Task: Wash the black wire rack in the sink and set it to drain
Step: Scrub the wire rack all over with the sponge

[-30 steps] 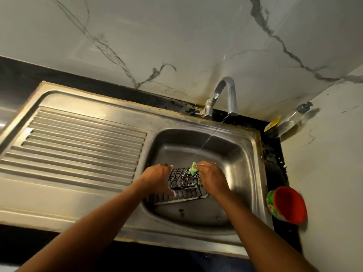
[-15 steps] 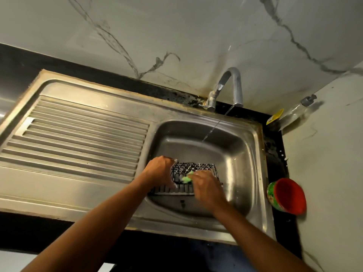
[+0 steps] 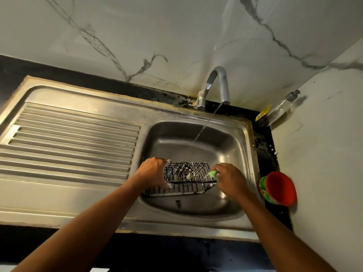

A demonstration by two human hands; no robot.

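The head-worn camera is looking steeply down, close above the stainless steel sink basin (image 3: pixel 231 146), mid-frame.

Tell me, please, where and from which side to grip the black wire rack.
Probably its left end, from the left: the black wire rack lies lengthwise across the steel sink basin, the left hand holds that end, and the right hand is busy with a green scrubber. Hook fingers through the foamy wires.

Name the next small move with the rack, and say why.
Likely push the rack rearward under the stream: foam coats its wires, the water lands behind it, the left hand grips its end, and the right hand holds a sponge.
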